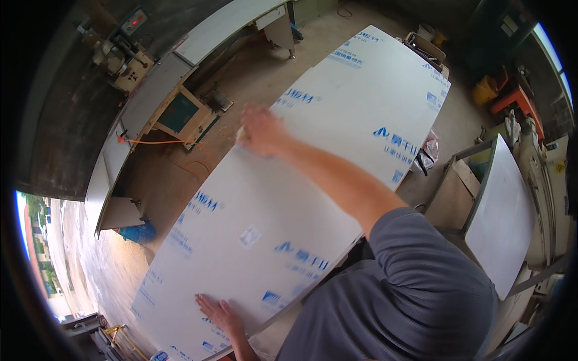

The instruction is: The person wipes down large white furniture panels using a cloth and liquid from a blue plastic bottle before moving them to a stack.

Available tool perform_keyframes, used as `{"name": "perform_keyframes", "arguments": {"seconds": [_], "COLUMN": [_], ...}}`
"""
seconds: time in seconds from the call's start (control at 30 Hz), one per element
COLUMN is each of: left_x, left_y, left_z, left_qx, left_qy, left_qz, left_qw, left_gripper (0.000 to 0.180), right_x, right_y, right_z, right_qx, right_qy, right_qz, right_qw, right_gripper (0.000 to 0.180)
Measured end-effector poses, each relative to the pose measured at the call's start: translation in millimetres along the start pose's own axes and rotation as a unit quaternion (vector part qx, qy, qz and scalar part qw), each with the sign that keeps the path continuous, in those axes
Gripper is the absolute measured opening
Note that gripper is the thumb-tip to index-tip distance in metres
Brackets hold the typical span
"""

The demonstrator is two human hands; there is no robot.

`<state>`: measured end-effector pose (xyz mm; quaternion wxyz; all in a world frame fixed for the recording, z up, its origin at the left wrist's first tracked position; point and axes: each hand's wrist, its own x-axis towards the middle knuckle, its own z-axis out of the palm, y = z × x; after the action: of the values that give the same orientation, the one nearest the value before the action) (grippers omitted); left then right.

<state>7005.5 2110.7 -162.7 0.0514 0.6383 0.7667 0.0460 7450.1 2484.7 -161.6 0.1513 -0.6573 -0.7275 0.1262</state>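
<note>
I see my left hand [218, 315] lying flat on the panel [301, 180], its fingers [203, 302] spread apart and pressed to the white face near the close edge. My right hand [260, 129] reaches across to the far long edge of the same panel; it is blurred, so I cannot tell whether those fingers curl over the rim or only rest on top. The panel is a big white sheet with blue printed marks, running from beneath my left fingers well past my right ones. What holds it up is hidden under it. My grey sleeve [415, 283] covers its near right corner. Beyond my right fingers lies a dusty floor [180, 174] with an orange cord [162, 143] and a long desk [150, 96]. Off to my right a smaller white board [500, 228] leans, partly cut off by the rim.
</note>
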Motion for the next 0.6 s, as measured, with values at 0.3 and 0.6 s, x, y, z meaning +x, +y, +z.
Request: {"name": "perform_keyframes", "arguments": {"seconds": [0.3,0.6], "left_x": [34,27], "left_y": [224,225], "left_z": [21,22], "left_qx": [-0.022,-0.003], "left_qy": [-0.014,-0.016], "left_qz": [0.083,0.069], "left_qw": [0.996,0.997], "left_gripper": [0.082,0.074], "right_x": [32,-63], "right_y": [463,237], "right_z": [-158,-115], "right_qx": [-0.147,0.070], "right_qy": [0.190,0.019], "right_qz": [0.250,-0.063], "right_qw": [0.938,0.995], "right_gripper": [0.062,0.056]}}
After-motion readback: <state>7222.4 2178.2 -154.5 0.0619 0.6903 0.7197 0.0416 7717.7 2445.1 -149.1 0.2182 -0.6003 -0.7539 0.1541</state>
